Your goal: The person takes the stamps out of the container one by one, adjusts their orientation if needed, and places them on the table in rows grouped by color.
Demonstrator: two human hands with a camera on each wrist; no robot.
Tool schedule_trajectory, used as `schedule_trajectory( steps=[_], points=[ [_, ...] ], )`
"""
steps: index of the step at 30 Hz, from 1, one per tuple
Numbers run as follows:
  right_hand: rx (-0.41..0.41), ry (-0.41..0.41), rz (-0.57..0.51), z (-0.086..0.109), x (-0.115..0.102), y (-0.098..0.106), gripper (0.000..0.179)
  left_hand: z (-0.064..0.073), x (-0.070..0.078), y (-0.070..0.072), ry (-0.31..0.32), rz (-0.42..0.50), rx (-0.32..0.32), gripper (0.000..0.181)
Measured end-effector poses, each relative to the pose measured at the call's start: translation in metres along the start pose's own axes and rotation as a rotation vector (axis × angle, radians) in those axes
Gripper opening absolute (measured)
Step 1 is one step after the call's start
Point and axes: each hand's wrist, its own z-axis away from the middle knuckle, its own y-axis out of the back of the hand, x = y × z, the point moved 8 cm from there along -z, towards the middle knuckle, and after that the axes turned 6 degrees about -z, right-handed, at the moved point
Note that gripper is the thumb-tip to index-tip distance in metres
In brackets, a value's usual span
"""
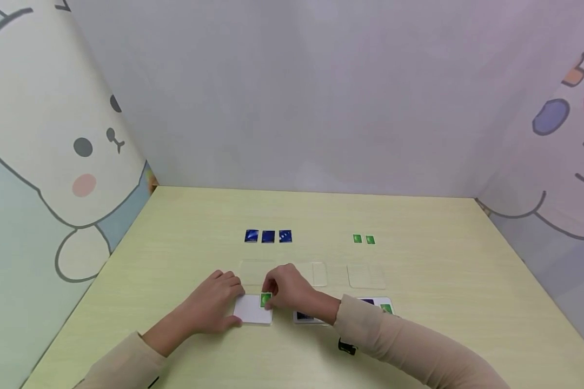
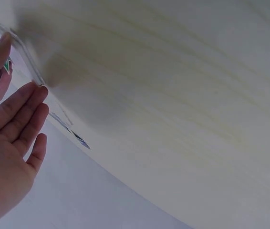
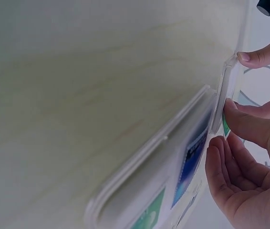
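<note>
My left hand (image 1: 216, 302) holds a white card in a clear case (image 1: 248, 310) on the table by its left end, thumb at the near corner and fingertips at the far one. At the card's upper right, my right hand (image 1: 287, 286) pinches a small green picture card (image 1: 265, 300) between thumb and fingers, overlapping the white card. In the right wrist view, the green card (image 3: 225, 125) stands at the case's edge under the right thumb. The left wrist view shows the left fingers (image 2: 23, 112) against the case rim.
Beneath the right forearm lie clear-cased cards with blue pictures (image 1: 305, 316) and green ones (image 1: 386, 308), partly hidden. Farther back are clear empty cases (image 1: 257, 272), three blue picture cards (image 1: 268, 236) in a row and two green cards (image 1: 357, 238). Curtains stand behind the table.
</note>
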Motion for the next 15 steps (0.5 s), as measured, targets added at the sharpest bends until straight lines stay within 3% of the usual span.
schedule_trajectory(
  steps=[15],
  points=[
    [-0.04,0.068,-0.143,-0.0044,0.0005,0.0015,0.011,0.0,-0.0005,-0.002,0.004,-0.007,-0.007,0.044]
  ],
)
